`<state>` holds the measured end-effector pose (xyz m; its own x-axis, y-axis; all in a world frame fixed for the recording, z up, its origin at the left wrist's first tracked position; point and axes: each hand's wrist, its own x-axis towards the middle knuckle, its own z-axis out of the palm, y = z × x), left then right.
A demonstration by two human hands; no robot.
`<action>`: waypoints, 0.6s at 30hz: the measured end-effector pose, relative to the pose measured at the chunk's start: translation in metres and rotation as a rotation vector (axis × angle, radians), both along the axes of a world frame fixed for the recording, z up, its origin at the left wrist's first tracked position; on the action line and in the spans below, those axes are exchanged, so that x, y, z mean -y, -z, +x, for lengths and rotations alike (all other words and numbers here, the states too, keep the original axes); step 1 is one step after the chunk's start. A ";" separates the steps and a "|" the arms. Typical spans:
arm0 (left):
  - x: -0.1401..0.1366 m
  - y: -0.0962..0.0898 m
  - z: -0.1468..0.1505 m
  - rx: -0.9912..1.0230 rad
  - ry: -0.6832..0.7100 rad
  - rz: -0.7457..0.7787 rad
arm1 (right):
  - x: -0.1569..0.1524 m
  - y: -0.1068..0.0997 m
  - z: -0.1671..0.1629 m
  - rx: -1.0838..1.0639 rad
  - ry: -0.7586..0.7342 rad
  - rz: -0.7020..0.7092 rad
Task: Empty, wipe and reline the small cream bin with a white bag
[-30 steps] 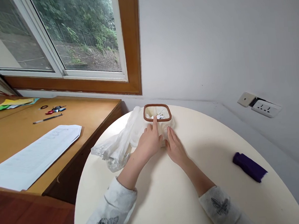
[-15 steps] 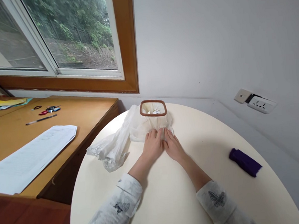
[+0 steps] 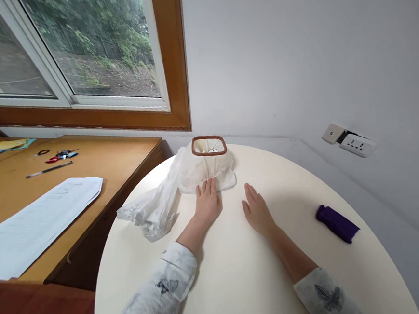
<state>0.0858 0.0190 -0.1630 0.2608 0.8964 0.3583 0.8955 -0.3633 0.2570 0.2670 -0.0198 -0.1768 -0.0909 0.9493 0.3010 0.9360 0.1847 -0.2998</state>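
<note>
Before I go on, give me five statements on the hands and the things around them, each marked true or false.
1. The left hand touches the white plastic bag. True.
2. The right hand grips the bag. False: it is apart from the bag, with nothing visible in it.
3. The purple bundle lies on the round table. True.
4. The brown-rimmed bin is tipped on its side. False: it stands upright.
5. The pen lies on the wooden desk. True.
</note>
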 end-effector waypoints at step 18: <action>0.092 -0.017 0.026 -0.061 0.577 -0.042 | 0.089 0.022 0.173 0.138 0.624 -0.218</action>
